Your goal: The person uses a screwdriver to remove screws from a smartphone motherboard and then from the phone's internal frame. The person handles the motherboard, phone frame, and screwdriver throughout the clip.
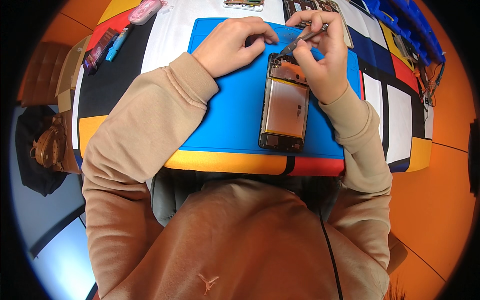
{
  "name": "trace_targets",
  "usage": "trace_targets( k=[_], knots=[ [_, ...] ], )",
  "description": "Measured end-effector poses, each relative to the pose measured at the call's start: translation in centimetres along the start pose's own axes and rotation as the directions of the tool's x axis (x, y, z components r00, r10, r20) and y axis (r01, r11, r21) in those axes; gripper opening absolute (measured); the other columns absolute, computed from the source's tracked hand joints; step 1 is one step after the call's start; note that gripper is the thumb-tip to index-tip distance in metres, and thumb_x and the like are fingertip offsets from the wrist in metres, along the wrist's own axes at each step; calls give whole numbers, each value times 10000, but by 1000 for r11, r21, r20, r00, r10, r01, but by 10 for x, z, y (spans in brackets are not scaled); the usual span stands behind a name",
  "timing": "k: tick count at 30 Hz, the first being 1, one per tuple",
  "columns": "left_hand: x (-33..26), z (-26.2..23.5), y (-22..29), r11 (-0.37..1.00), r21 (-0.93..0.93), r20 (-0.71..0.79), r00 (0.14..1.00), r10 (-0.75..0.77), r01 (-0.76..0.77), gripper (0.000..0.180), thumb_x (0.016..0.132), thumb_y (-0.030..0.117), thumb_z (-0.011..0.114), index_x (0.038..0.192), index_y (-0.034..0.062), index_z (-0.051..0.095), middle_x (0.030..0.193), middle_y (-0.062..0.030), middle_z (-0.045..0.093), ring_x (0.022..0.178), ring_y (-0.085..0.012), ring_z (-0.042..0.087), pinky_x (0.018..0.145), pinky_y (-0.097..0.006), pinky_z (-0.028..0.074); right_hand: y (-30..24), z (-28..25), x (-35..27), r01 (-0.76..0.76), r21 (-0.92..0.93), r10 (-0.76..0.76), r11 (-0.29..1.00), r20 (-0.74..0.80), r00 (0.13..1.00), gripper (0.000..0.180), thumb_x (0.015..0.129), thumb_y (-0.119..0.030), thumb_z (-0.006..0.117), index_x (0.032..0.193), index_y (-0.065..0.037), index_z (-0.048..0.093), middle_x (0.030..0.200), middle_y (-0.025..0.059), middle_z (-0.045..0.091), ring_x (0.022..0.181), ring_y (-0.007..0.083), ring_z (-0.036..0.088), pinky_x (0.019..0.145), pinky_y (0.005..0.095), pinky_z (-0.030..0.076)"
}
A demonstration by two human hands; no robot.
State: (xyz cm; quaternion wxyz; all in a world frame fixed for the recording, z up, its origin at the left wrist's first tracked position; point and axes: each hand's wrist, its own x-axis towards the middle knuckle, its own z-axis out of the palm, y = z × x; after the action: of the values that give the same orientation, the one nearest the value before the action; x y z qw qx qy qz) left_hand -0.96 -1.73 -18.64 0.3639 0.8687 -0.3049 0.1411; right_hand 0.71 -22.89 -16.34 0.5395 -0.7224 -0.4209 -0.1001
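Observation:
A smartphone with its back off lies on a blue work mat, its pale battery and inner boards exposed. My right hand is closed around a slim grey precision screwdriver, pinched between thumb and fingers. The tool slants down to the left, with its tip at the phone's top left corner. Left of that corner, my left hand rests on the mat with fingers loosely bent and thumb apart. Nothing shows in it, and it appears clear of the phone.
Other opened phone parts and a white-framed device lie along the far side. At the far left are a pink case, a light blue tube and a dark box. Blue bins and wires line the right edge.

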Motion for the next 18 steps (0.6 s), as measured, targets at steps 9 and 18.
trace_targets(
  k=[9,18],
  knots=[
    [0,0,0,1000,3,-2,1000,1,-1,192,922,39,565,1049,42,709,970,-102,683,830,-200,667,782,-302,545,5,-3,1,65,35,-63,997,-51,997,297,826,99,486,1057,-50,372,1176,140,592,768,63,477,701,203,447],
    [0,-2,4,1000,-13,-3,1000,3,-3,189,901,20,563,1032,24,700,956,-101,677,830,-205,666,770,-294,533,-1,2,0,0,39,1,999,-28,1000,291,849,64,533,1086,-49,407,1124,106,599,751,46,491,662,192,440]
  ],
)
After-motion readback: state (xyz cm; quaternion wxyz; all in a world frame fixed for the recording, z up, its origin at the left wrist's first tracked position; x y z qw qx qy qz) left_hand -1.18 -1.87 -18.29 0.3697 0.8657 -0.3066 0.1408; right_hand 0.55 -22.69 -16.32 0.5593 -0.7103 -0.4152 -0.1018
